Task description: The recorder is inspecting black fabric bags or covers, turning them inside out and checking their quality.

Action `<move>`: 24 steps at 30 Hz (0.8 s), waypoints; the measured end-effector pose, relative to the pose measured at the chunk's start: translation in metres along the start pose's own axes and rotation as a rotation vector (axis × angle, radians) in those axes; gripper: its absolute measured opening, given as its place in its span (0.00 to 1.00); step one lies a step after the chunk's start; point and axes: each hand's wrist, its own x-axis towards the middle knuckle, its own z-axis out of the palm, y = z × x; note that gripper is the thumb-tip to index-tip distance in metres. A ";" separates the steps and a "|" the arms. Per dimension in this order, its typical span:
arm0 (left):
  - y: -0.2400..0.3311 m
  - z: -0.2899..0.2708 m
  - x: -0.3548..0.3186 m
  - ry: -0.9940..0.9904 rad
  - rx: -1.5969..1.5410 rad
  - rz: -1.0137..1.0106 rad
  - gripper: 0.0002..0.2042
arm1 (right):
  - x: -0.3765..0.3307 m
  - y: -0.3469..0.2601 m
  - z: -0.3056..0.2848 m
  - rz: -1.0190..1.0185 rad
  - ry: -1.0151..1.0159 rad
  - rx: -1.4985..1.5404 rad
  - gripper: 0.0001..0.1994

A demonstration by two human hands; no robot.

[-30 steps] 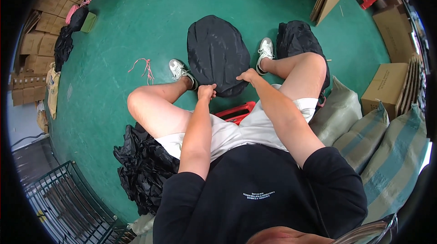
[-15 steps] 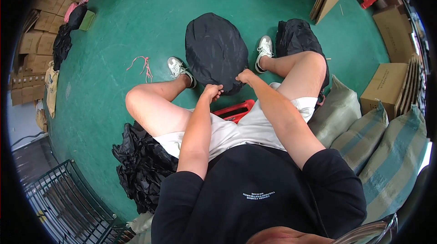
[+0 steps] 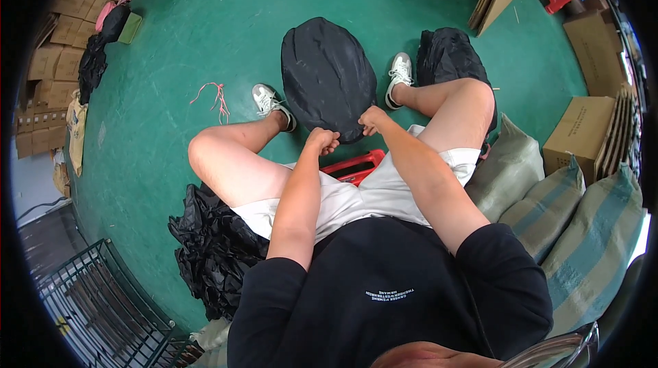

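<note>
Seemingly both hands (image 3: pixel 322 140) (image 3: pixel 373 120) pinch the black bag's (image 3: pixel 327 76) near edge, fingertips hidden

The person wears a black sweatshirt (image 3: pixel 384 299), white shorts (image 3: pixel 356 196) and 2 pale sneakers (image 3: pixel 401 73).

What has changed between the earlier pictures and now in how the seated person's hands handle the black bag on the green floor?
The left hand has closed into a tighter fist at the near edge of the rounded black fabric bag. The right hand keeps its pinch on that edge. Both hands stay close together. The bag, the crumpled black pile and the red plastic stool stay put.
</note>
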 end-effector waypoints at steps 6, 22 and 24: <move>0.028 -0.042 -0.023 0.646 0.364 0.208 0.24 | -0.013 -0.008 -0.004 0.006 -0.019 -0.033 0.15; 0.242 -0.103 0.068 1.211 0.578 1.003 0.37 | -0.020 -0.018 -0.032 0.203 -0.427 -0.049 0.18; 0.228 -0.087 0.098 1.146 0.790 0.868 0.38 | -0.017 -0.027 -0.033 0.216 -0.485 -0.070 0.19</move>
